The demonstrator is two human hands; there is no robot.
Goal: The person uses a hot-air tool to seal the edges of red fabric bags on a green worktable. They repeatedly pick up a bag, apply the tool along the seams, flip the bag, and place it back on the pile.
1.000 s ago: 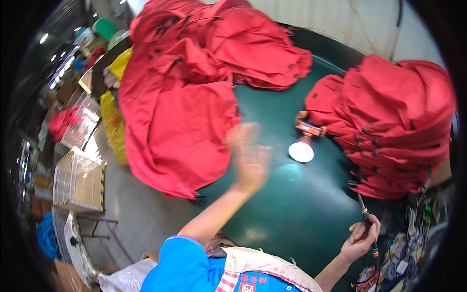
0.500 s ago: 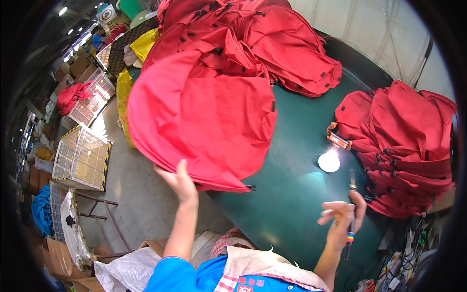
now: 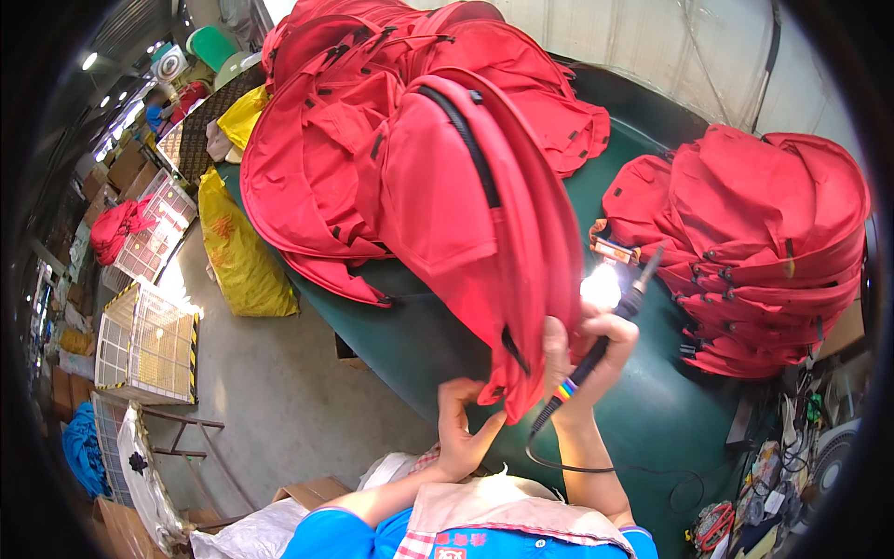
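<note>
A red fabric bag piece with black zipper trim point(image 3: 466, 214) is lifted up over the dark green table point(image 3: 670, 410). My left hand point(image 3: 461, 433) pinches its lower corner. My right hand point(image 3: 587, 359) grips the same edge and also holds a black pen-shaped corded tool point(image 3: 610, 331) with coloured bands near its tail; the tip points up and right. A small bright white spot point(image 3: 601, 284) glows on the table just behind the tool.
A heap of red bag pieces point(image 3: 391, 102) lies at the table's back left, a stack of them point(image 3: 773, 242) at the right. On the floor at left are a yellow sack point(image 3: 237, 252) and wire crates point(image 3: 140, 340). Clutter lines the lower right edge.
The red piece has been pulled off the left heap and raised toward me. Both hands have come together at its lower edge; the right hand lifted the tool from the table's near edge.
</note>
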